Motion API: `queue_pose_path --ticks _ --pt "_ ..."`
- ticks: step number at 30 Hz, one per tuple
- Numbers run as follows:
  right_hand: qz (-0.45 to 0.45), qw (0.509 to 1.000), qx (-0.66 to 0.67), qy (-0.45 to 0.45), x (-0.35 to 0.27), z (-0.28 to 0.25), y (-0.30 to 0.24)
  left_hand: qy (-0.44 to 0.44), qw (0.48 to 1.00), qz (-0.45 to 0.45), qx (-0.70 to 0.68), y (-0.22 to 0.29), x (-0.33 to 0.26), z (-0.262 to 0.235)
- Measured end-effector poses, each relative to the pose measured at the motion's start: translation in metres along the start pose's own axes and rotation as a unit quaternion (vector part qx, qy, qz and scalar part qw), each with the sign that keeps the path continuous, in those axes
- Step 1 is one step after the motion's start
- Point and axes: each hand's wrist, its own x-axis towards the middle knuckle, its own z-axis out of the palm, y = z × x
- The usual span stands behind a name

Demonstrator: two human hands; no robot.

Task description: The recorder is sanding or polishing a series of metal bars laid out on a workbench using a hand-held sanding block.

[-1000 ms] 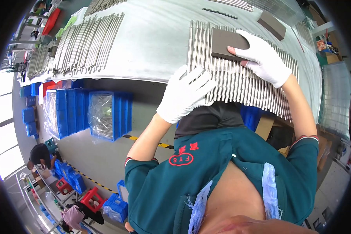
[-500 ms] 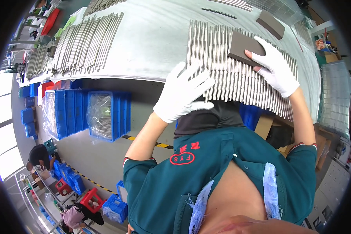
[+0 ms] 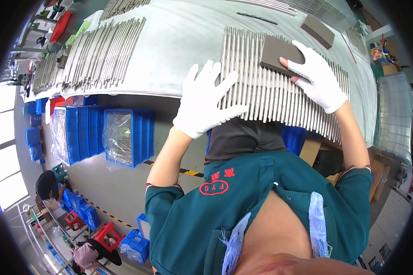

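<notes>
A row of thin metal rods lies side by side across the near edge of the table. My right hand, in a white glove with bare thumb and fingertip, grips a grey-brown rectangular block that rests flat on the rods. At the row's left end is my white-gloved left hand, its fingers spread and its thumb stretched over the rods' near ends. Nothing is held in it. Whether its fingertips press on the outermost rods I cannot tell.
A second similar block and a dark drill bit lie farther back on the cloth-covered table. More rods are spread at the left. Blue crates stand beneath the table edge. Two people are at the lower left.
The block has slid slightly left along the rods with my right hand. My left hand has shifted left and a little away from me, its fingers now pointing more straight ahead.
</notes>
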Motion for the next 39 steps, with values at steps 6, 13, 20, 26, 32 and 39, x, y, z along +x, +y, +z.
queue_pose_path --ticks 6,13,20,26,32,39 --pt "-0.104 0.993 0.029 0.056 0.058 0.02 -0.017 0.009 0.999 0.035 -0.026 -0.002 0.002 0.001" --pt "-0.125 0.99 0.002 0.061 0.046 0.018 -0.007 0.04 0.998 0.037 -0.032 -0.003 -0.002 0.006" --pt "-0.138 0.988 0.014 0.066 0.082 0.026 -0.023 0.056 0.996 0.058 -0.047 -0.004 0.006 0.009" --pt "-0.114 0.993 -0.017 0.037 0.035 0.015 0.004 0.057 0.997 0.042 -0.035 -0.004 -0.003 0.008" --pt "-0.148 0.986 0.021 0.078 0.084 0.032 -0.02 0.049 0.997 0.054 -0.018 -0.005 0.003 0.01" --pt "-0.055 0.998 0.021 -0.018 0.028 0.006 0.004 0.033 0.999 0.028 -0.016 -0.008 -0.005 0.009"
